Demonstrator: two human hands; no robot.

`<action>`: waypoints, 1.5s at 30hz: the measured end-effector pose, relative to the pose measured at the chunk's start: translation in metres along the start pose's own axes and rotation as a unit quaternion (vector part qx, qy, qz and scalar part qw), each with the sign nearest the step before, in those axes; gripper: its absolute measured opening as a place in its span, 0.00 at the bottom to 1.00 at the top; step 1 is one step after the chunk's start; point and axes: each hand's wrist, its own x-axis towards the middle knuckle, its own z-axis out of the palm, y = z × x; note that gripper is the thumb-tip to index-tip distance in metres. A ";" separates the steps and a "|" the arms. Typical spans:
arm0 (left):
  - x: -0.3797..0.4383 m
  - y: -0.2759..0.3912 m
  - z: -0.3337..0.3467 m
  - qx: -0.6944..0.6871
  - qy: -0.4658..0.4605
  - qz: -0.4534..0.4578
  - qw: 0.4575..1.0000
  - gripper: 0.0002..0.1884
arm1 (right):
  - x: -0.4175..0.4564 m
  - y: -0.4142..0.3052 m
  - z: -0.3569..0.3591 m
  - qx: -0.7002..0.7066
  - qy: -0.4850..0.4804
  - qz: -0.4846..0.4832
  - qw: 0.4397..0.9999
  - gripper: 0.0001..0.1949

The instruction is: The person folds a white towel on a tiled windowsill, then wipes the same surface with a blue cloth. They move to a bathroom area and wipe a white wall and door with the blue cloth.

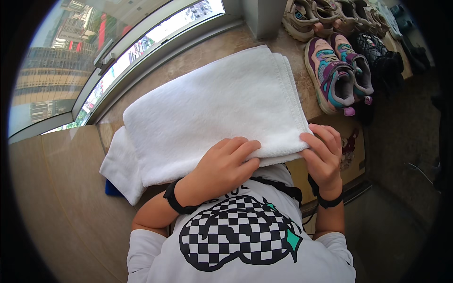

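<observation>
A white terry towel [212,106], folded in layers, lies across the stone window ledge [191,56] in front of me. My left hand [226,164] rests at its near edge, with the fingertips on top and the thumb along the fold. At the near right corner, my right hand [324,154] pinches the layers between thumb and fingers. Stitched hems show along the towel's right side. On the left, a white cloth flap [124,164] sticks out beyond the fold and hangs past the ledge. Under that flap a bit of something blue [113,188] shows.
Purple, pink and teal sneakers [332,70] stand right of the towel. Behind them are beige shoes [300,21] and black quilted footwear [375,49]. A window frame [166,37] borders the ledge's far side. Tiles [60,177] cover the surface at left.
</observation>
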 end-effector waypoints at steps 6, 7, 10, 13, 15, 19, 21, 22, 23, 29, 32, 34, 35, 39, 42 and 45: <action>-0.004 -0.002 -0.010 -0.032 -0.066 0.004 0.997 0.13 | 0.001 0.003 -0.012 0.028 -0.019 0.033 0.999 0.06; -0.005 -0.002 -0.014 -0.049 -0.070 -0.005 0.996 0.15 | 0.004 0.003 -0.017 0.030 -0.011 0.035 0.999 0.06; -0.009 0.004 -0.031 -0.092 -0.069 -0.093 0.989 0.18 | 0.018 -0.004 -0.018 0.031 0.023 0.039 0.999 0.08; -0.017 0.001 -0.033 -0.016 -0.061 -0.090 0.994 0.18 | 0.022 -0.010 -0.011 0.048 -0.037 0.060 0.996 0.13; -0.025 -0.003 -0.032 -0.014 -0.079 -0.083 0.993 0.16 | 0.025 -0.017 -0.003 0.075 -0.103 0.092 0.988 0.17; -0.028 -0.004 -0.034 -0.017 -0.085 -0.081 0.993 0.13 | 0.025 -0.011 -0.005 0.085 -0.123 0.080 0.986 0.21; -0.027 -0.006 -0.033 -0.026 -0.076 -0.080 0.994 0.13 | 0.015 0.001 -0.001 0.060 -0.096 0.061 0.992 0.19; -0.027 -0.006 -0.032 -0.031 -0.073 -0.079 0.994 0.13 | 0.012 0.004 0.001 0.046 -0.083 0.052 0.994 0.19; -0.026 -0.006 -0.032 -0.034 -0.076 -0.082 0.993 0.13 | 0.012 0.005 0.000 0.054 -0.075 0.050 0.994 0.18; -0.028 -0.006 -0.037 -0.073 -0.097 -0.102 0.987 0.13 | 0.023 -0.002 -0.020 0.080 -0.084 0.048 0.992 0.14; -0.035 -0.009 -0.048 -0.085 -0.106 -0.138 0.981 0.13 | 0.022 -0.001 -0.025 0.091 -0.167 0.086 0.978 0.13; -0.046 -0.014 -0.058 -0.069 -0.103 -0.170 0.978 0.14 | 0.025 0.001 -0.031 0.121 -0.180 0.114 0.970 0.12; -0.049 -0.017 -0.066 -0.063 -0.089 -0.213 0.971 0.14 | 0.027 0.001 -0.030 0.109 -0.156 0.123 0.974 0.11; -0.085 -0.038 -0.076 0.109 -0.004 -0.341 0.934 0.26 | 0.040 -0.003 -0.018 0.039 -0.082 0.141 0.986 0.13; -0.103 -0.042 -0.072 0.133 0.013 -0.373 0.918 0.34 | 0.051 -0.011 0.002 0.032 -0.113 0.131 0.984 0.23; -0.118 -0.040 -0.051 0.139 -0.043 -0.400 0.905 0.39 | 0.059 -0.033 0.025 0.021 -0.205 0.125 0.971 0.28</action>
